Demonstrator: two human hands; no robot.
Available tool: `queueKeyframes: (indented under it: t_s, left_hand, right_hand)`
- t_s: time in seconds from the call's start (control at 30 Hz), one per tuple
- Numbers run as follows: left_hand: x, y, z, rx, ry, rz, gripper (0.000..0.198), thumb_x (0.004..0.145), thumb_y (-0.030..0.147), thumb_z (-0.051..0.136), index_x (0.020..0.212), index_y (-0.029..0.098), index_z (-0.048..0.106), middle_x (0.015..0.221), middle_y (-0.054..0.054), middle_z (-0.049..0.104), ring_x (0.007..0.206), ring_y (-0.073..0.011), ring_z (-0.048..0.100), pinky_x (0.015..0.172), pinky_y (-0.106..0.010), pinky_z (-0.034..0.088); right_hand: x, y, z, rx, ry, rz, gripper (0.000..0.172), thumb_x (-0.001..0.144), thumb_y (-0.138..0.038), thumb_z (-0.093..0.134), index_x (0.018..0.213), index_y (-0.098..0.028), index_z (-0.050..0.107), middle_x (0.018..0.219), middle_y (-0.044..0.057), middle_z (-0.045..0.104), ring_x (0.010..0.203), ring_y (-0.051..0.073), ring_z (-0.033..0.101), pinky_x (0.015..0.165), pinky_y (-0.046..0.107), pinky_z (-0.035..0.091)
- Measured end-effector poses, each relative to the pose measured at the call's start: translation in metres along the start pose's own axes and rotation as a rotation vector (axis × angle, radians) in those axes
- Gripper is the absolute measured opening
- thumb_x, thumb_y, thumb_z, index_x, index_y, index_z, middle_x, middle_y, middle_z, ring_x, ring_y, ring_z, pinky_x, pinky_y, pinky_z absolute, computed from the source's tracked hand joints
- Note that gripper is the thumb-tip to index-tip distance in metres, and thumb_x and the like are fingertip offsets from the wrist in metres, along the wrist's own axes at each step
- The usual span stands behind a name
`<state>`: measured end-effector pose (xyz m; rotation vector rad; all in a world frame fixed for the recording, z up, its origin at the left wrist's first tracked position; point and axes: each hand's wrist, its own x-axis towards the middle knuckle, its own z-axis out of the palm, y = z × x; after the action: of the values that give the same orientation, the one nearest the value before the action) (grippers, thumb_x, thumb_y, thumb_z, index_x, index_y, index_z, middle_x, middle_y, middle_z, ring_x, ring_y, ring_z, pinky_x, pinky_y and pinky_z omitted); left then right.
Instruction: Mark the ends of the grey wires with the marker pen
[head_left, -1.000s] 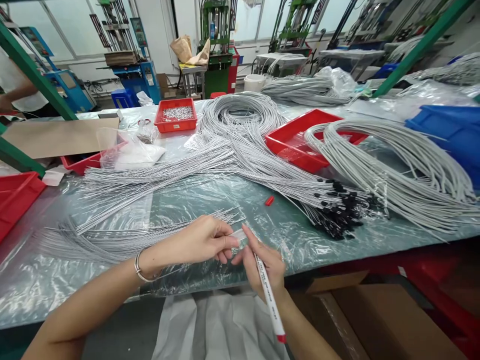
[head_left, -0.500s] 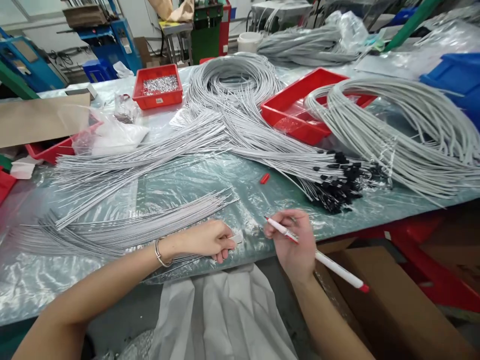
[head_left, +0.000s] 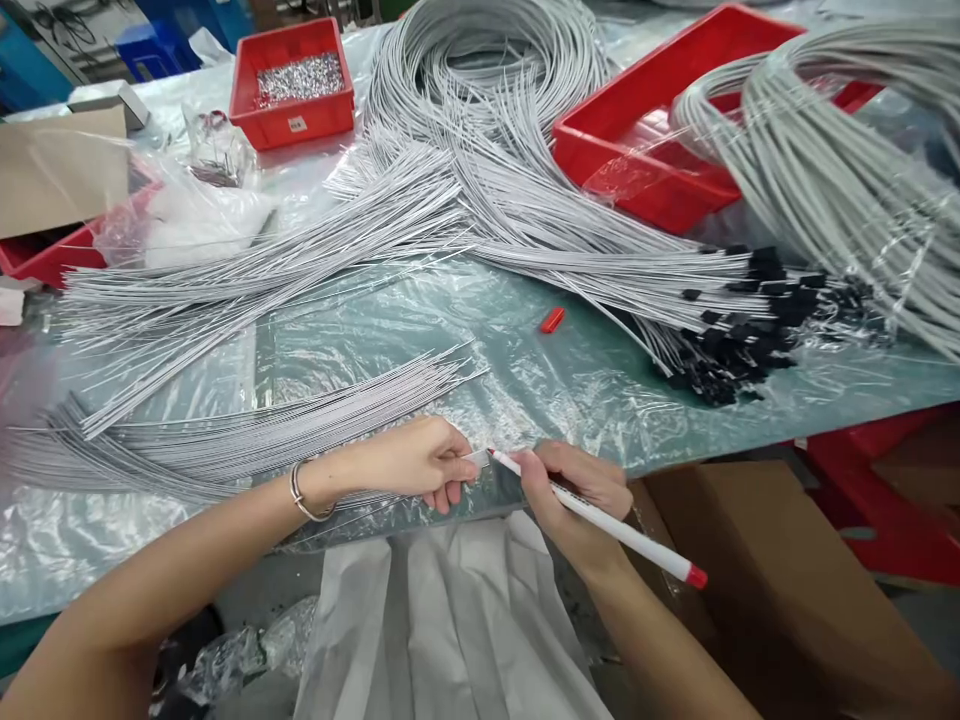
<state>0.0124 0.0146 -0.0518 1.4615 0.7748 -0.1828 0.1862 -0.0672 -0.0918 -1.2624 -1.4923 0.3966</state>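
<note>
My left hand [head_left: 439, 465] is closed in a pinch, with the end of a thin pale wire [head_left: 478, 456] poking out from the fingertips. My right hand [head_left: 574, 490] grips a white marker pen [head_left: 626, 532] with red ends. The pen's red tip is at the wire's end; I cannot tell whether they touch. Beneath and behind my left forearm lies a bundle of thin grey wires [head_left: 300, 440]. A small red pen cap [head_left: 552, 320] rests on the plastic-covered table [head_left: 390, 320], beyond my right hand.
Farther back are a larger wire bundle [head_left: 300, 250], a wire coil [head_left: 390, 70] and black connectors [head_left: 750, 340]. A red bin [head_left: 292, 130] of small metal parts stands back left, another red tray [head_left: 637, 190] back right. Thick cable [head_left: 840, 170] is coiled at right; a cardboard box [head_left: 757, 540] sits below.
My right hand has brought the pen tip left to the wire end at my left fingertips. My view has tilted down and closer to the table.
</note>
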Motion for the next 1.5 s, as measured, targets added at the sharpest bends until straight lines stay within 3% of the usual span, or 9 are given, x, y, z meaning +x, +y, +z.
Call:
queueKeyframes:
  t_s: [0.4, 1.2, 1.5]
  left_hand:
    - [0.0014, 0.0016, -0.0009, 0.021, -0.016, 0.009, 0.033, 0.088, 0.040, 0.048, 0.069, 0.014, 0.054, 0.064, -0.003, 0.063, 0.057, -0.0144, 0.064, 0.050, -0.020, 0.051]
    - [0.0005, 0.0018, -0.0001, 0.040, -0.008, -0.003, 0.031, 0.089, 0.036, 0.047, 0.068, 0.014, 0.053, 0.064, -0.003, 0.063, 0.059, -0.0142, 0.065, 0.050, -0.021, 0.053]
    - [-0.0002, -0.0012, 0.0011, 0.035, 0.000, 0.009, 0.032, 0.089, 0.037, 0.048, 0.068, 0.014, 0.055, 0.064, -0.003, 0.063, 0.057, -0.0136, 0.064, 0.051, -0.021, 0.052]
  right_hand:
    - [-0.0046, 0.0054, 0.0012, -0.046, -0.044, -0.082, 0.023, 0.078, -0.005, 0.057, 0.061, -0.018, 0.050, 0.049, -0.004, 0.043, 0.044, 0.008, 0.038, 0.045, 0.025, 0.030]
    - [-0.0045, 0.0060, -0.0005, 0.009, -0.071, -0.115, 0.031, 0.074, 0.000, 0.056, 0.056, -0.017, 0.038, 0.050, -0.006, 0.030, 0.044, 0.005, 0.027, 0.045, 0.024, 0.022]
    - [-0.0080, 0.0092, -0.0032, 0.053, -0.078, -0.069, 0.025, 0.078, -0.005, 0.055, 0.056, -0.017, 0.048, 0.048, -0.004, 0.038, 0.043, 0.007, 0.035, 0.044, 0.023, 0.027]
